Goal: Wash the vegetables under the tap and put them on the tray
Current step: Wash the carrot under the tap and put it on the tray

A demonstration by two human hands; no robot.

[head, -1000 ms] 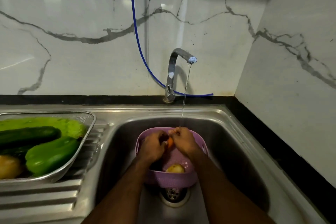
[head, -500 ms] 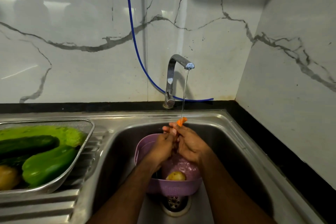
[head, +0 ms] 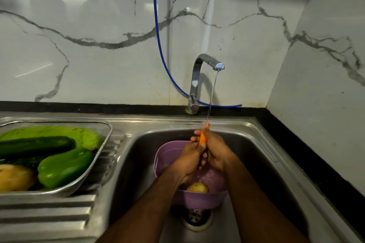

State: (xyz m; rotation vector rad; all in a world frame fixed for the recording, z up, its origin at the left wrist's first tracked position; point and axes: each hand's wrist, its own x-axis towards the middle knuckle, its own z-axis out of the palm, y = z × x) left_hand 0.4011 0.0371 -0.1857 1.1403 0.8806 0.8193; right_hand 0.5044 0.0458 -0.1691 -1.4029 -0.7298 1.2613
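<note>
Head view: a carrot (head: 202, 138) is clasped between the left hand (head: 189, 159) and right hand (head: 216, 149) under the tap (head: 205, 65) stream, above the colander (head: 167, 156); the tray (head: 107, 132) lies at nine o'clock.

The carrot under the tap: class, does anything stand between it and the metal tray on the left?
Nothing visible does. Both hands hold the carrot above the purple colander; the way left to the tray crosses only the sink rim. The tray already holds vegetables, though.
</note>
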